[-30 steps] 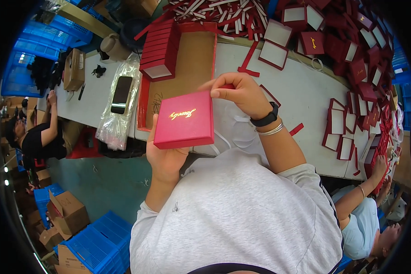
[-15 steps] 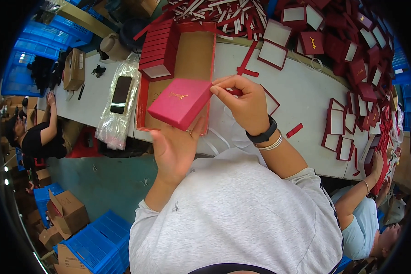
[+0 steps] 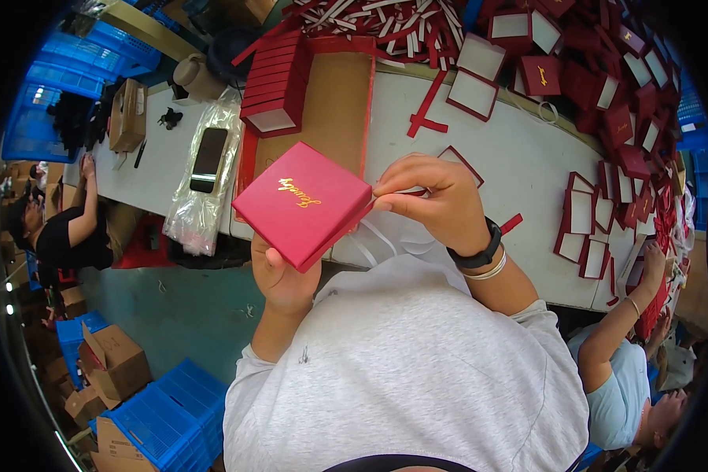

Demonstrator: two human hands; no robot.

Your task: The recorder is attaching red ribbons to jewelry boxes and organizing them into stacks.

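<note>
A square red gift box (image 3: 303, 206) with gold lettering on its lid is held tilted in front of me, its lid facing up toward me. My left hand (image 3: 285, 282) supports it from below; the thumb shows at the near edge and the other fingers are hidden under the box. At the box's right corner, the thumb and forefinger of my right hand (image 3: 440, 197) are pinched together. Behind the box lies a shallow red tray (image 3: 334, 102), where a row of red boxes (image 3: 275, 82) is stacked along the left side.
Red ribbon strips (image 3: 429, 106) lie on the white table (image 3: 519, 169), with an open box (image 3: 473, 75) near them. Many red boxes (image 3: 574, 86) are heaped at the far right. A phone (image 3: 209, 160) rests on clear plastic bags at left. Co-workers (image 3: 625, 377) sit on both sides.
The box has tipped and turned so its lid faces me more fully, and has come slightly nearer. My left hand has moved under it; my right hand has shifted right and nearer.
</note>
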